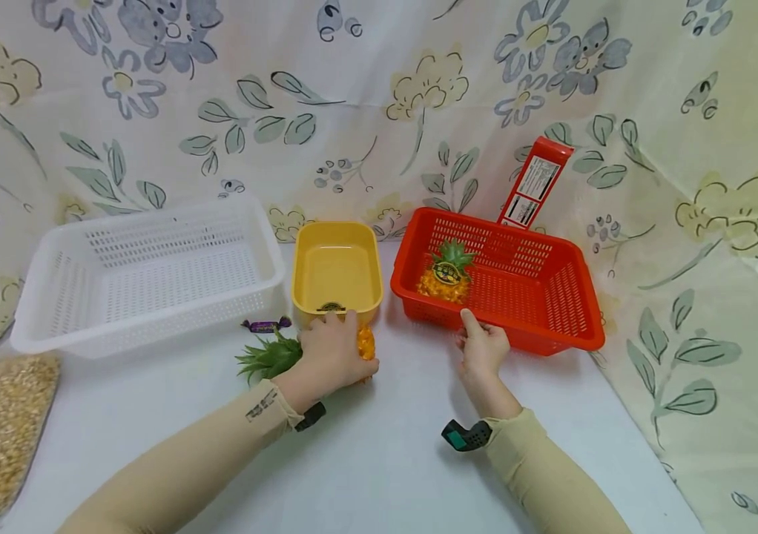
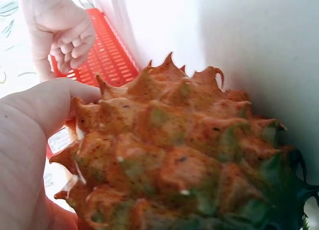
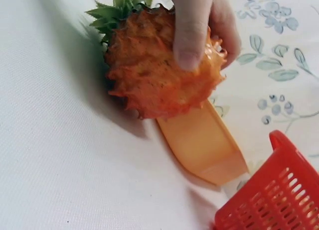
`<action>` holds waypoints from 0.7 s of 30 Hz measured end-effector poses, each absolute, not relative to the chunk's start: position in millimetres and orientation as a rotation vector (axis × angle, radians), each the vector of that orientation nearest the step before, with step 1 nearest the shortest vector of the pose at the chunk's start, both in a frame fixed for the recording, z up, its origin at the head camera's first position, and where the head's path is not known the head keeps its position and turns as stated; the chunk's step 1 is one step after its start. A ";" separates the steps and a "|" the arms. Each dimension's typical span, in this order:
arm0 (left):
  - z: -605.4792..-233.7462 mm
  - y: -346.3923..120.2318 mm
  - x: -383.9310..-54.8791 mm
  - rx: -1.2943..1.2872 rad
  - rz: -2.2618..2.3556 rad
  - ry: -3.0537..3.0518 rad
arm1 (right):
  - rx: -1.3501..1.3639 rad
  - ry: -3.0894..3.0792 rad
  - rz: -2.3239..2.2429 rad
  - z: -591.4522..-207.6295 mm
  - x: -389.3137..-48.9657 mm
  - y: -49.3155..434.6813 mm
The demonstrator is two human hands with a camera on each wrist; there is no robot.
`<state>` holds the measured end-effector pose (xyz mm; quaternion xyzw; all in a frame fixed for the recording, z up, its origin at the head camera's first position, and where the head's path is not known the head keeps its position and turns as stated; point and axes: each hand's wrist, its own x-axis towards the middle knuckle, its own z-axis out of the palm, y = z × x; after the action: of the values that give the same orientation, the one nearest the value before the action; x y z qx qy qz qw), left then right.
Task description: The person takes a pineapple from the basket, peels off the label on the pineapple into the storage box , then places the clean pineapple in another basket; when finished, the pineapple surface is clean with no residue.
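Observation:
In the head view my left hand (image 1: 335, 348) grips a pineapple (image 1: 366, 343) from above. Its green leaf crown points left, and its orange, spiky skin fills much of the left wrist view (image 2: 169, 145). A dark oval label (image 1: 331, 305) shows just above my fingers. At the front rim of the red basket (image 1: 519, 315), my right hand (image 1: 483, 352) holds the edge, thumb on top and fingers curled below. Inside that basket, at its left end, sits another pineapple (image 1: 444, 285) with a black-and-gold label.
A yellow tub (image 1: 339, 271) stands behind the gripped pineapple. To its left is a white perforated basket (image 1: 152, 326), with a purple-wrapped candy (image 1: 265, 325) before it. A bag of kernels (image 1: 8, 423) lies far left. Behind the red basket leans a red labelled strip (image 1: 535, 182).

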<state>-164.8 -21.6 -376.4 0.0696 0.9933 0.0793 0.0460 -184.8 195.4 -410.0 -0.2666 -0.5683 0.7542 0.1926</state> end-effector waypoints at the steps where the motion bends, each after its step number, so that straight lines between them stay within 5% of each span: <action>1: -376.8 -24.2 -163.0 0.223 0.247 3.030 | -0.746 -1.597 2.114 -410.4 -184.9 195.5; 13: -378.3 -68.2 -136.9 0.485 0.242 3.052 | -0.760 -1.587 2.095 -411.9 -185.4 194.8; 21: -382.9 -116.9 -118.5 0.957 0.220 3.123 | -0.754 -1.569 2.117 -410.8 -184.9 194.8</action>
<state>-118.5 -116.9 -382.9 0.2918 0.9518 0.0670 -0.0659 -184.9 194.8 -410.8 -0.2695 -0.5610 0.7570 0.1991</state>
